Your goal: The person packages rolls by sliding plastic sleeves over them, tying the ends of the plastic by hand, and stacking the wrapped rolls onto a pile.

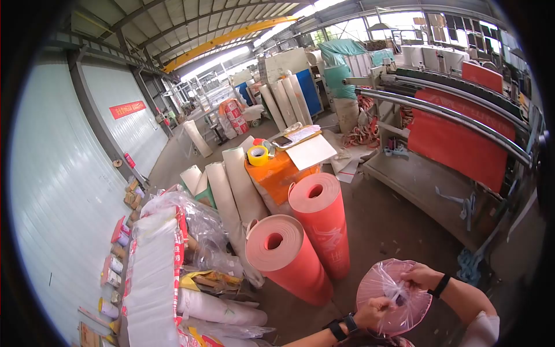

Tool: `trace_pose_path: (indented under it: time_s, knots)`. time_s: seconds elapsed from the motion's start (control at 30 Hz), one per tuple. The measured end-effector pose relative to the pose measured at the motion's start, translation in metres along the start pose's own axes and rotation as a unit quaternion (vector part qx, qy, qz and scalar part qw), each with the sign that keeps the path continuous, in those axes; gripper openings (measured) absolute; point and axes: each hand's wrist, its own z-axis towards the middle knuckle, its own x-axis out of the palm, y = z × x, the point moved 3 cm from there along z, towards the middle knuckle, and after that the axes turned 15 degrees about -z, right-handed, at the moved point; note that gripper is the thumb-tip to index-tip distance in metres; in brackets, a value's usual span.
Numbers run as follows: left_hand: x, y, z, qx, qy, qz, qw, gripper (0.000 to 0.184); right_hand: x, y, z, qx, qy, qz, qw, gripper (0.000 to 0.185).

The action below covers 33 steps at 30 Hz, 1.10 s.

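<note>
At the lower right stands a pinkish-red roll (373, 284) whose round top end is covered with clear plastic film (388, 270). The film is drawn together in pleats toward the middle of that end. My left hand (373, 311) is closed on the gathered film from the near left side. From the right, my right hand (421, 276) also grips the film, with its fingers closed near the centre. To the left, two red rolls, a nearer one (300, 272) and a farther one (326, 231), stand on end, their hollow cores facing up.
A machine (451, 110) with metal rollers and red sheet stands at right. Behind the red rolls, yellow tape (258, 154) and a clipboard (298, 137) rest on an orange-covered stack (283, 176). Plastic-wrapped rolls (153, 260) and pale rolls (222, 191) lie left.
</note>
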Motion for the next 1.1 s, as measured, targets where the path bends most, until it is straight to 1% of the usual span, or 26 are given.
trace_pose_path:
  time_s: [0.03, 0.07, 0.1, 0.13, 0.17, 0.23, 0.27, 0.33, 0.37, 0.4, 0.43, 0.47, 0.5, 0.57, 0.6, 0.63, 0.67, 0.7, 0.73, 0.77, 0.8, 0.83, 0.87, 0.93, 1.03, 1.1]
  knots:
    - [0.002, -0.006, -0.004, 0.001, -0.001, 0.000, 1.000, 0.012, 0.006, 0.007, -0.008, 0.000, 0.000, -0.001, 1.000, 0.023]
    - [0.002, -0.011, -0.007, -0.035, -0.021, 0.071, 0.997, 0.015, 0.015, 0.024, -0.023, -0.060, -0.037, -0.174, 0.982, 0.021]
    - [-0.002, -0.014, -0.008, -0.070, -0.042, 0.143, 0.986, 0.019, 0.022, 0.036, -0.033, -0.118, -0.074, -0.340, 0.930, 0.019]
    - [-0.007, -0.008, -0.006, -0.055, -0.057, 0.165, 0.983, 0.025, 0.030, 0.040, -0.044, -0.390, -0.177, -0.540, 0.724, 0.014]
    - [-0.010, -0.006, 0.000, -0.055, -0.059, 0.164, 0.983, 0.025, 0.041, 0.056, -0.079, -0.375, -0.198, -0.553, 0.717, 0.013]
    - [-0.012, -0.001, 0.010, -0.051, -0.068, 0.176, 0.981, 0.022, 0.055, 0.049, -0.098, -0.299, -0.194, -0.671, 0.650, 0.014]
    - [-0.009, -0.001, 0.014, -0.030, -0.077, 0.263, 0.961, 0.024, 0.058, 0.044, -0.101, -0.297, -0.192, -0.672, 0.651, 0.014]
    - [0.001, -0.001, 0.013, -0.027, -0.084, 0.295, 0.951, 0.022, 0.057, 0.032, -0.104, -0.212, -0.190, -0.707, 0.648, 0.015]
    - [0.010, -0.006, 0.012, -0.022, -0.093, 0.327, 0.940, 0.021, 0.055, 0.027, -0.101, -0.207, -0.188, -0.708, 0.649, 0.015]
    - [0.015, -0.013, 0.009, -0.023, -0.089, 0.323, 0.942, 0.021, 0.047, 0.018, -0.089, -0.168, -0.113, -0.444, 0.873, 0.016]
    - [0.022, -0.024, 0.003, 0.018, 0.018, 0.287, 0.958, 0.017, 0.041, 0.008, -0.078, -0.110, -0.028, -0.121, 0.986, 0.018]
    - [0.028, -0.033, -0.001, 0.059, 0.126, 0.246, 0.959, 0.013, 0.043, -0.004, -0.075, -0.084, 0.043, 0.128, 0.987, 0.018]
    - [0.030, -0.038, -0.001, 0.057, 0.131, 0.243, 0.959, 0.013, 0.048, -0.013, -0.076, -0.080, 0.039, 0.133, 0.987, 0.018]
    - [0.026, -0.056, 0.006, 0.137, -0.003, 0.129, 0.982, 0.007, 0.060, -0.015, -0.084, -0.182, -0.008, 0.062, 0.981, 0.016]
    - [0.024, -0.075, 0.013, 0.161, -0.023, 0.200, 0.966, 0.008, 0.066, -0.014, -0.089, -0.233, -0.059, 0.012, 0.971, 0.013]
    - [0.024, -0.079, 0.022, 0.166, 0.000, 0.212, 0.963, 0.008, 0.071, -0.017, -0.089, -0.222, -0.066, 0.021, 0.973, 0.013]
    - [0.025, -0.077, 0.032, 0.170, 0.029, 0.218, 0.961, 0.009, 0.071, -0.018, -0.088, -0.252, -0.154, -0.098, 0.950, 0.014]
    - [0.025, -0.077, 0.042, 0.170, 0.072, 0.169, 0.968, 0.007, 0.072, -0.021, -0.089, -0.266, -0.238, -0.216, 0.909, 0.017]
    - [0.022, -0.064, 0.050, 0.114, 0.073, 0.141, 0.981, 0.009, 0.074, -0.023, -0.085, -0.236, -0.237, -0.127, 0.934, 0.018]
    - [0.011, -0.041, 0.058, 0.062, 0.088, 0.053, 0.993, 0.017, 0.076, -0.026, -0.079, -0.204, -0.240, -0.035, 0.949, 0.020]
    - [0.001, -0.034, 0.066, 0.054, 0.090, 0.107, 0.989, 0.024, 0.076, -0.030, -0.074, -0.201, -0.239, 0.018, 0.950, 0.023]
    - [-0.002, -0.037, 0.067, 0.038, 0.152, 0.141, 0.978, 0.027, 0.076, -0.032, -0.071, -0.205, -0.241, 0.070, 0.946, 0.025]
    - [-0.003, -0.047, 0.067, -0.027, 0.216, 0.167, 0.962, 0.026, 0.081, -0.032, -0.070, -0.205, -0.235, 0.109, 0.944, 0.027]
    - [-0.010, -0.041, 0.066, -0.001, 0.217, 0.194, 0.957, 0.022, 0.083, -0.030, -0.076, -0.200, -0.239, 0.153, 0.938, 0.028]
    - [-0.012, -0.047, 0.071, 0.009, 0.228, 0.246, 0.942, 0.018, 0.086, -0.020, -0.082, -0.170, -0.252, 0.089, 0.949, 0.027]
    - [-0.011, -0.047, 0.071, 0.023, 0.233, 0.279, 0.931, 0.017, 0.088, -0.017, -0.084, -0.143, -0.238, 0.150, 0.949, 0.025]
